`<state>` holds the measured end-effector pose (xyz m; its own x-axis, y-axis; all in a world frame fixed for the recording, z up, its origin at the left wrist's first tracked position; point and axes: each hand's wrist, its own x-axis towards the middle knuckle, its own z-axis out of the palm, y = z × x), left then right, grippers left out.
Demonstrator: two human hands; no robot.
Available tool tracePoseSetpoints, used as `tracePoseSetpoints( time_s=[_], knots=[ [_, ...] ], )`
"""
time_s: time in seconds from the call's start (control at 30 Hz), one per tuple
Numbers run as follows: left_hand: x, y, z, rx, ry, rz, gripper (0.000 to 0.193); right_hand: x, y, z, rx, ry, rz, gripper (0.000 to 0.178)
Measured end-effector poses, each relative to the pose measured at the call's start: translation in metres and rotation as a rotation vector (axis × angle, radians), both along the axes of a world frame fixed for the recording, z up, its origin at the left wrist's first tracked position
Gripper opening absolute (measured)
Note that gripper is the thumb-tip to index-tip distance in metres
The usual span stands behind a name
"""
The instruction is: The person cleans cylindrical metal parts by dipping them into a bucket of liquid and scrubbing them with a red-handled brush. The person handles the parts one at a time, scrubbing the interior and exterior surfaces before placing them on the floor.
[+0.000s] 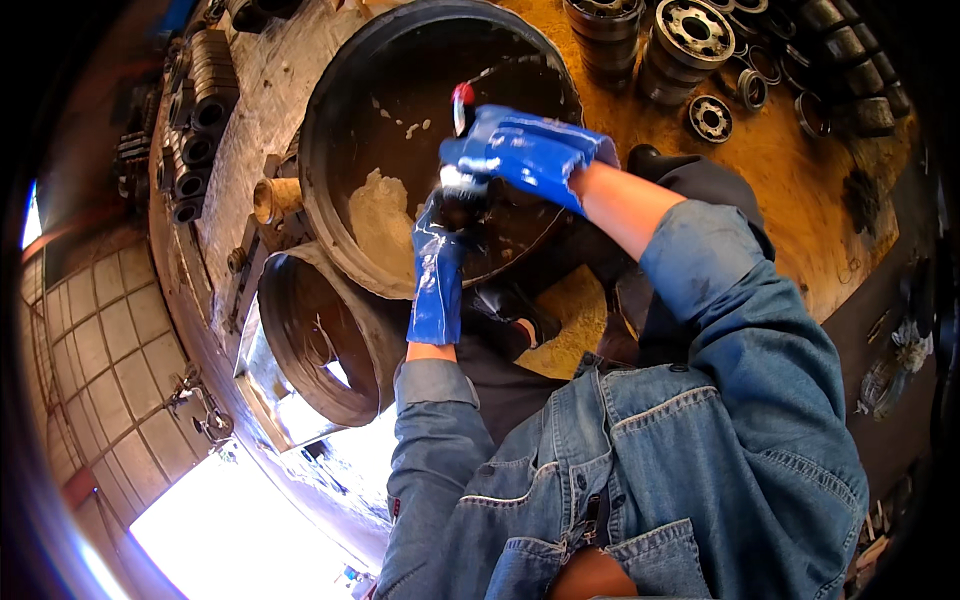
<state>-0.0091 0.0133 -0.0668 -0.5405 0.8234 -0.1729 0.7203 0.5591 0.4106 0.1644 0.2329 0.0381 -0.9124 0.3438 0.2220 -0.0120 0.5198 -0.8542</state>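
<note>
Both my hands wear blue rubber gloves with wet, shiny streaks, and they meet over a large round dark basin (318, 190) of murky brown liquid. My left hand (437, 240) is closed around a dark, round, wet part (464, 208). From the right, my right hand (485, 148) closes on a tool with a red-and-black end (462, 103) that sticks up past the fingers. Something pale, perhaps foam or bristles, shows between the right hand and the dark part; motion blurs it. A pale foam patch (382, 215) floats on the liquid beside my left hand.
A smaller round drum (375, 335) lies tilted below the basin's left side. Ring-shaped metal parts (195, 120) are stacked at the left. More metal drums (690, 45) and a slotted disc (710, 118) stand on the brown floor at the right. A short, rusty cylinder (277, 200) touches the basin's left side.
</note>
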Motion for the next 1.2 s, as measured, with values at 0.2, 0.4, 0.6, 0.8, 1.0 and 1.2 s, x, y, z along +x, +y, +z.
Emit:
tracePoseSetpoints(
  time_s=[0.2,0.4,0.6,0.8,1.0,1.2],
  knots=[
    [0.028,0.004,0.047,0.215,-0.396,0.184,0.075,-0.021,0.019,-0.044,-0.277,-0.483,-0.341,0.045],
    [0.035,0.048,0.093,-0.337,-0.02,0.024,0.079,-0.012,0.014,-0.036,-0.427,-0.51,-0.288,0.04],
    [0.044,0.097,0.102,-0.379,0.155,-0.255,0.033,-0.009,0.015,-0.032,-0.364,-0.53,-0.305,0.037],
    [0.017,0.09,0.108,-0.484,-0.191,-0.067,0.05,-0.018,0.03,-0.038,-0.096,-0.687,-0.417,0.039],
    [0.016,0.018,0.074,0.009,-0.215,0.095,0.073,0.006,0.042,0.032,-0.589,-0.507,-0.243,0.049],
    [0.004,0.001,0.022,0.005,-0.218,0.178,0.075,0.015,-0.002,0.025,-0.049,-0.159,0.065,0.028]
  ],
)
